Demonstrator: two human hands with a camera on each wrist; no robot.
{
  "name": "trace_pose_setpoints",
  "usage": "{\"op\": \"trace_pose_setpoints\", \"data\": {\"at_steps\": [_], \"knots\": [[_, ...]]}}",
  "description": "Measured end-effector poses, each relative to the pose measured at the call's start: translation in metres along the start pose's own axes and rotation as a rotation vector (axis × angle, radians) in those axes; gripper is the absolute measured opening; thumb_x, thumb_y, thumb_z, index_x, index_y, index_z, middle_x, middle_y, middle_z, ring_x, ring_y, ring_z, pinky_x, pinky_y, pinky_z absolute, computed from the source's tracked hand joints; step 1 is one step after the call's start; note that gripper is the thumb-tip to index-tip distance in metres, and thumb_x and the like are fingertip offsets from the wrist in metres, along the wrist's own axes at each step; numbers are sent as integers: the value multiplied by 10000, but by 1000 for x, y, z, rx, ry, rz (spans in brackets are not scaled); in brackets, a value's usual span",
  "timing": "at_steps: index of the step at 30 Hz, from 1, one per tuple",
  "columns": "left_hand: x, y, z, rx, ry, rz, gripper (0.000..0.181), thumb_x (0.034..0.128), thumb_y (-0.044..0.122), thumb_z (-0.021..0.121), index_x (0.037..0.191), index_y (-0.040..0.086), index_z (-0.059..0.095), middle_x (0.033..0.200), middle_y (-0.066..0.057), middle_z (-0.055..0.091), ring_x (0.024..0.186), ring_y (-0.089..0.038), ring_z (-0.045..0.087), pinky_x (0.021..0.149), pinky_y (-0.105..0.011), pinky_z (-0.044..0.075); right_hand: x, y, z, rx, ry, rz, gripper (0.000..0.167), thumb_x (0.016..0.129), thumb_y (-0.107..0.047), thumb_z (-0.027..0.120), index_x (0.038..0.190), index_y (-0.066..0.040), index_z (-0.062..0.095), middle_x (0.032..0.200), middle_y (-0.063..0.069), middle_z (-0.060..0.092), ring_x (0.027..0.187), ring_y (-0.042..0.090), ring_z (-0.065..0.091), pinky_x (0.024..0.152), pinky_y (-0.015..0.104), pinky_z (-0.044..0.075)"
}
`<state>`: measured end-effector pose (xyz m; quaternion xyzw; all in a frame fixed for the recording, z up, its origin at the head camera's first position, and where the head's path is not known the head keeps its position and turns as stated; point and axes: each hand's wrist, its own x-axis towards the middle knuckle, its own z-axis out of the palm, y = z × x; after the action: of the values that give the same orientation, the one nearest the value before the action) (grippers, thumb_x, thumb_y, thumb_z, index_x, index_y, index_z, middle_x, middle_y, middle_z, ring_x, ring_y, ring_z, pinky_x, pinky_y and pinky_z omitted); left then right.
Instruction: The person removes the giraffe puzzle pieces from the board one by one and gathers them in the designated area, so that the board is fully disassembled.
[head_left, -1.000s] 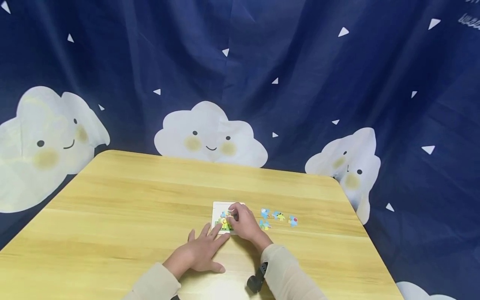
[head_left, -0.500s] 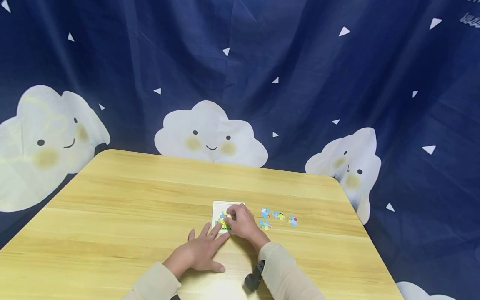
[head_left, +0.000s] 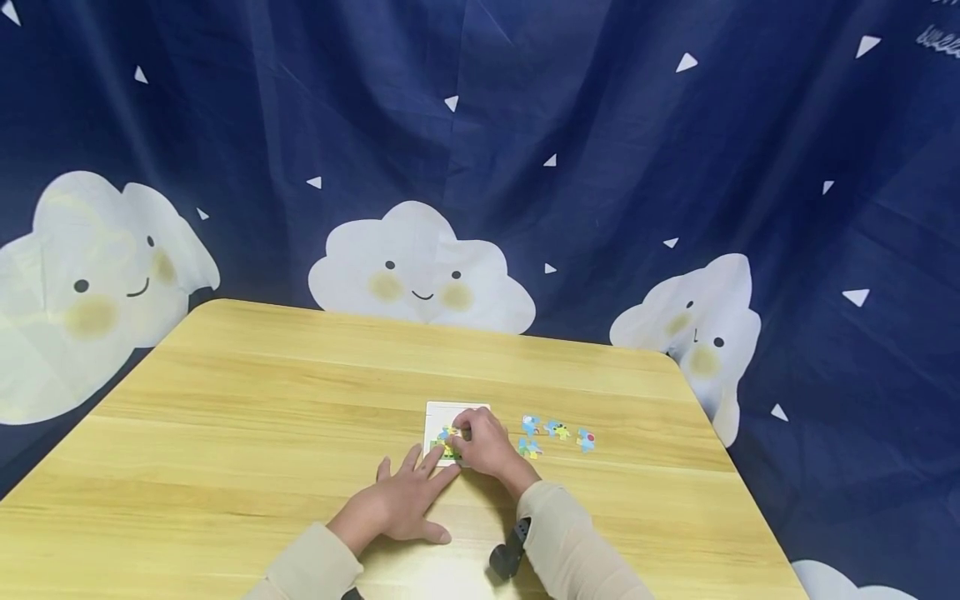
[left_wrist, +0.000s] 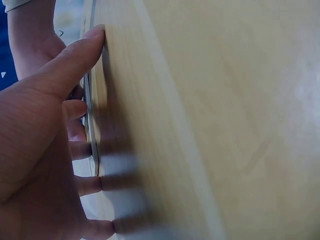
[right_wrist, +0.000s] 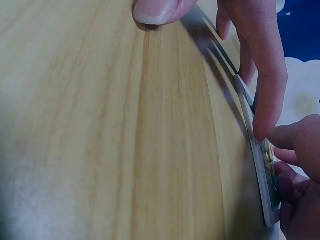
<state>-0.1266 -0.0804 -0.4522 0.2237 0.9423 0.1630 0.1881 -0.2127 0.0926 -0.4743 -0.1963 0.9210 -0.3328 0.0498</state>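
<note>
On a white puzzle board [head_left: 442, 412] lie colourful joined pieces [head_left: 446, 453], seen edge-on in the right wrist view as a thin board [right_wrist: 259, 172]. My left hand [head_left: 405, 502] spreads its fingers flat; its fingertips rest at the board's near edge, its thumb [left_wrist: 82, 52] out over the table. Over the board's right half, my right hand [head_left: 489, 443] bends its fingers and pinches a small puzzle piece between thumb and index finger, mostly hidden. In the right wrist view the right hand [right_wrist: 305, 160] is close against the board, beside the left hand's fingers [right_wrist: 267, 85].
Several loose puzzle pieces [head_left: 586, 441] in blue, yellow and green lie on the wooden table [head_left: 300, 400] right of the board. A dark blue curtain [head_left: 585, 100] with white clouds hangs behind the table. A black device is strapped at the right wrist.
My right hand has shifted slightly left over the board, its fingertips still at the pieces. The left hand stays where it was.
</note>
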Motion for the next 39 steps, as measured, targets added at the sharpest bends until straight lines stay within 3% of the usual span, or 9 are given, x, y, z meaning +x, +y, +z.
{"op": "trace_pose_setpoints", "data": {"at_steps": [8, 17, 22, 29, 39], "knots": [[1, 0, 0, 6, -2, -3, 945, 879, 577, 796, 1623, 135, 416, 1716, -208, 250, 1535, -531, 230, 1069, -853, 238, -1, 1, -1, 50, 2, 29, 148, 932, -91, 789, 993, -41, 664, 981, 34, 570, 916, 204, 546, 948, 531, 412], [0, 1, -1, 1, 2, -3, 934, 875, 575, 799, 1612, 130, 437, 1706, -220, 265, 1535, -531, 226, 1071, -850, 242, -8, 5, -5, 138, 95, 50, 147, 972, -30, 730, 1008, -77, 596, 843, -27, 566, 779, 124, 525, 719, 300, 473], [0, 1, -2, -1, 4, -2, 934, 873, 571, 801, 1611, 126, 441, 1706, -222, 265, 1535, -536, 222, 1076, -846, 240, -15, 10, -13, 170, 150, 74, 141, 983, -34, 712, 1033, -67, 585, 830, -27, 532, 753, 120, 510, 696, 289, 455], [-1, 0, -2, -17, 15, -3, 936, 867, 560, 811, 1610, 125, 442, 1705, -225, 263, 1534, -539, 221, 1082, -845, 229, -28, 23, -27, 192, 203, 46, 150, 960, -17, 716, 1032, -27, 585, 808, -4, 517, 734, 135, 503, 670, 276, 445], [-2, -1, -2, -28, 17, 12, 933, 872, 543, 815, 1614, 131, 428, 1710, -224, 251, 1540, -532, 211, 1085, -848, 215, -55, 51, -47, 193, 255, 85, 149, 945, -13, 722, 993, -29, 581, 798, -7, 517, 722, 134, 509, 664, 264, 445]]}}
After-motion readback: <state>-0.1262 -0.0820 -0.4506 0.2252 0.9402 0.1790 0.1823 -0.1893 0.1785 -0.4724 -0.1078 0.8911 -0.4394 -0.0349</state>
